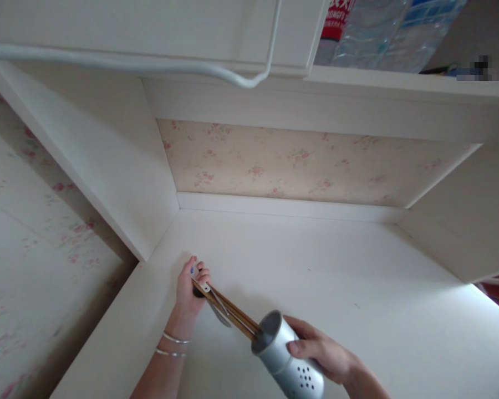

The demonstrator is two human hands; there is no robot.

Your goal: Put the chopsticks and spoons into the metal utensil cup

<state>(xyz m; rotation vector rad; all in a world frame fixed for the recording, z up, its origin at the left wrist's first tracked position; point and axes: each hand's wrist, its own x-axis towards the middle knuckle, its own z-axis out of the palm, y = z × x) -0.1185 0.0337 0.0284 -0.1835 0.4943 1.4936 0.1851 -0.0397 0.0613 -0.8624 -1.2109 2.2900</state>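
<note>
My left hand (191,285), with two silver bangles (172,346) on the wrist, is closed around a bundle of wooden chopsticks (235,315) and some metal utensils (219,315). What else sits inside that fist is partly hidden. The chopsticks slant down to the right, their far ends at the mouth of a silver metal utensil holder (280,354) with round holes in its side. My right hand (322,352) grips this holder from the right, thumb on the near side. The holder is tilted, its mouth toward my left hand.
Below the hands spreads a white desktop (316,277) with side panels left and right. Floral wallpaper (274,160) shows at the back. Overhead hang a white cabinet (149,33) and a shelf with plastic-wrapped bottles (382,36). A white cable (149,67) runs along the cabinet's lower edge.
</note>
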